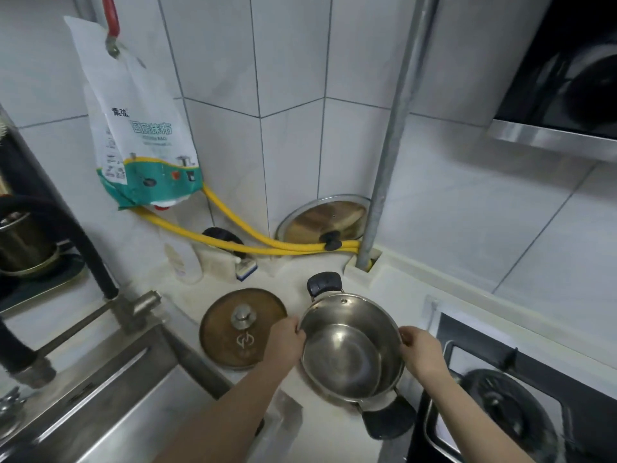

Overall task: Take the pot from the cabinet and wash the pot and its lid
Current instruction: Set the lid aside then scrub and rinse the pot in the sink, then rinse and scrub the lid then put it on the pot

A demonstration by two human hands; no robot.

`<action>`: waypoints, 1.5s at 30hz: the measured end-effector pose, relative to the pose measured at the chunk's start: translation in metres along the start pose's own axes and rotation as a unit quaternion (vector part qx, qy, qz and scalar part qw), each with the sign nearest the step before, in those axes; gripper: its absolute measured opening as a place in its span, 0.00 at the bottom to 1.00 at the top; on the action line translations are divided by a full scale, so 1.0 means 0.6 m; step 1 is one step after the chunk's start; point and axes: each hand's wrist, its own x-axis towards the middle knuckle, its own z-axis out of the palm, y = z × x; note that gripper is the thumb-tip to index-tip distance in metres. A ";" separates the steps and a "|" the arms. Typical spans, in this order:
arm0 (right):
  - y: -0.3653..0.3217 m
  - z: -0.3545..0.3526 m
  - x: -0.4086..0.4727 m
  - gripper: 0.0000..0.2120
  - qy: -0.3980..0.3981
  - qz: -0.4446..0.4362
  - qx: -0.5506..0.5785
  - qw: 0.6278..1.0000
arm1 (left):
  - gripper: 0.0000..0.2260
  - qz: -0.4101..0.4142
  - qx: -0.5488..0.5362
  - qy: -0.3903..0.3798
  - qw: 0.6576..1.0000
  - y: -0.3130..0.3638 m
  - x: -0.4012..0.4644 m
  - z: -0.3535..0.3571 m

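We saw a glass lid (325,219) leaning in the far corner behind yellow hoses (233,243), and a printed bag (140,135) hanging far left.

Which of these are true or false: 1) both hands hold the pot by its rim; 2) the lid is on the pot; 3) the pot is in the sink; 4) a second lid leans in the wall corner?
1) True: the left hand and right hand grip opposite sides of the pot rim.
2) False: the lid lies flat on the counter, left of the pot.
3) False: the pot is over the counter, between the sink and the stove.
4) True: a glass lid leans there, behind the yellow hoses.
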 end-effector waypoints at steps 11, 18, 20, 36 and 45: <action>-0.010 0.014 0.019 0.07 -0.009 0.006 0.005 1.000 | 0.17 -0.015 0.031 -0.009 0.999 -0.004 0.023 0.000; -0.014 0.020 0.019 0.09 -0.011 0.020 0.009 1.000 | 0.06 -0.018 -0.014 -0.038 0.999 -0.015 0.033 -0.005; -0.014 0.019 0.021 0.10 -0.018 0.027 -0.008 0.999 | 0.08 -0.008 -0.010 -0.054 0.998 -0.019 0.031 -0.007; -0.258 0.133 -0.004 0.20 -0.043 -0.261 -0.085 0.961 | 0.15 -0.107 -0.041 0.014 0.993 -0.118 -0.031 -0.144; -0.350 0.276 0.031 0.24 -0.132 -0.350 -0.147 0.916 | 0.21 -0.232 -0.109 0.064 0.965 -0.213 -0.056 -0.185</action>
